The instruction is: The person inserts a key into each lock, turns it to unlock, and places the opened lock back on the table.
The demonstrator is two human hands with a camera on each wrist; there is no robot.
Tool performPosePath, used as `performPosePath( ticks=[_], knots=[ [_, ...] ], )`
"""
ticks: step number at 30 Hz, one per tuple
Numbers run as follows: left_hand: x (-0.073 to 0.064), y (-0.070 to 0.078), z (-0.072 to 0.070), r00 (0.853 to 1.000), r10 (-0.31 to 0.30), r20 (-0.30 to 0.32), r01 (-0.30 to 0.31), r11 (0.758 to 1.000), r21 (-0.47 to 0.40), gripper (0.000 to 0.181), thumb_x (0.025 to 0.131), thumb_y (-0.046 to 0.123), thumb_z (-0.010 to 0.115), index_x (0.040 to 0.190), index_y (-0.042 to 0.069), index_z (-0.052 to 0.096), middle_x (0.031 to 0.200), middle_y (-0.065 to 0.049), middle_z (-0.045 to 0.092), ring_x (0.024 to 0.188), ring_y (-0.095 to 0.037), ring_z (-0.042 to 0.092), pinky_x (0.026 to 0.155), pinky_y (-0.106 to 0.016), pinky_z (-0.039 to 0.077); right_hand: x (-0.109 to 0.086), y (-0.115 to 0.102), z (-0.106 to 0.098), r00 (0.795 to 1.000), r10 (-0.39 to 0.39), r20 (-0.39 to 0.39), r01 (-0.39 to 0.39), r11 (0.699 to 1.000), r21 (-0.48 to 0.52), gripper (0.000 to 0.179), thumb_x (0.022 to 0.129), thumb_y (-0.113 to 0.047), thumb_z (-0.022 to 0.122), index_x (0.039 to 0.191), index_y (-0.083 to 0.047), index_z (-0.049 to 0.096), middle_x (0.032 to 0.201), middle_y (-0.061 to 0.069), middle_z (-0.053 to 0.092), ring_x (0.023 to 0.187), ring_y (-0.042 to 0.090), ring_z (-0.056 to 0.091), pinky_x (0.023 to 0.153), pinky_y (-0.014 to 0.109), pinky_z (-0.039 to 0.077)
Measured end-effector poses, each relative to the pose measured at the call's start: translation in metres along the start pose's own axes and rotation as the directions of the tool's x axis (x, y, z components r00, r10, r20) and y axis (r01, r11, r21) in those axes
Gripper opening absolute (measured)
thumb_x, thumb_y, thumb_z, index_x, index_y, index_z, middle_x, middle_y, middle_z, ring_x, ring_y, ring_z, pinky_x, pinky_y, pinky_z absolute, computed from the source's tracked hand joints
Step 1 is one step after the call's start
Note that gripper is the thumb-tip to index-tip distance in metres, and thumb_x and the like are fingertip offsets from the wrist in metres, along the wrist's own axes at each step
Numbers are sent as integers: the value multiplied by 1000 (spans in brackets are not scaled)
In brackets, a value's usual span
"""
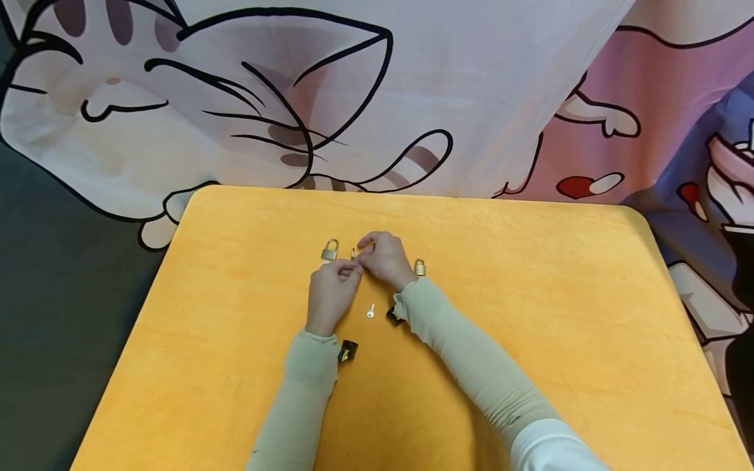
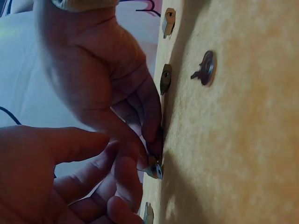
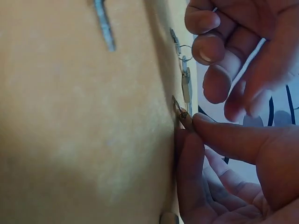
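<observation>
My right hand [image 1: 385,260] pinches a small brass padlock [image 3: 185,122] between thumb and index finger, low over the table. A thin metal piece sticks out at the pinch in the right wrist view; its kind is unclear. Close beside it, my left hand [image 1: 334,294] has loosely bent fingers, with nothing seen between them in the right wrist view. A larger padlock [image 1: 330,254] lies just beyond the left hand, a key and ring [image 3: 185,52] by it. Another small padlock [image 1: 420,268] lies right of the right hand. A loose silver key [image 1: 370,312] rests between the wrists.
The yellow table [image 1: 530,327] has rounded far corners. One more padlock [image 2: 166,78] shows in the left wrist view, near the right hand. Behind the far edge hangs a cartoon-printed cloth [image 1: 471,78]. A dark floor [image 1: 71,314] lies to the left.
</observation>
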State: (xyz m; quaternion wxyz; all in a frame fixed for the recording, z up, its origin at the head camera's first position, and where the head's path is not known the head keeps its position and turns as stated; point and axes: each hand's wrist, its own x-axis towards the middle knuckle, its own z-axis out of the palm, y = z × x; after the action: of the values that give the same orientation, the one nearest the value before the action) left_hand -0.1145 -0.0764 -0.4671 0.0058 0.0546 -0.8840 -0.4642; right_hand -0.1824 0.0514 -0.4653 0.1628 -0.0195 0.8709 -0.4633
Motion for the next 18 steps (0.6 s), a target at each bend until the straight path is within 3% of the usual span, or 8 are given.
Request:
performPosePath(
  ticks=[4,8,18],
  knots=[
    [-3,2,2,998,34,59,-39,995,88,13,92,18,73,89,6,77,79,-2,73,71,-16,68,69,-35,55,0,1,1,999,-17,-31,15,999,-48,21,84,-9,81,103,-5,72,82,2,74,73,15,68,67,28,54],
    [-6,3,3,994,20,110,-35,989,141,8,89,16,76,84,9,76,75,1,72,68,-14,67,66,-34,54,0,2,1,999,-29,-42,27,999,-40,22,83,-10,83,101,-4,72,81,3,73,73,15,68,65,28,53],
    [-12,4,0,988,6,156,-38,978,205,11,85,17,81,78,10,76,74,1,72,67,-15,66,66,-35,54,-2,4,-4,999,-26,-25,24,998,-59,23,84,-11,83,103,-5,72,86,2,74,80,15,69,75,30,55]
  ],
)
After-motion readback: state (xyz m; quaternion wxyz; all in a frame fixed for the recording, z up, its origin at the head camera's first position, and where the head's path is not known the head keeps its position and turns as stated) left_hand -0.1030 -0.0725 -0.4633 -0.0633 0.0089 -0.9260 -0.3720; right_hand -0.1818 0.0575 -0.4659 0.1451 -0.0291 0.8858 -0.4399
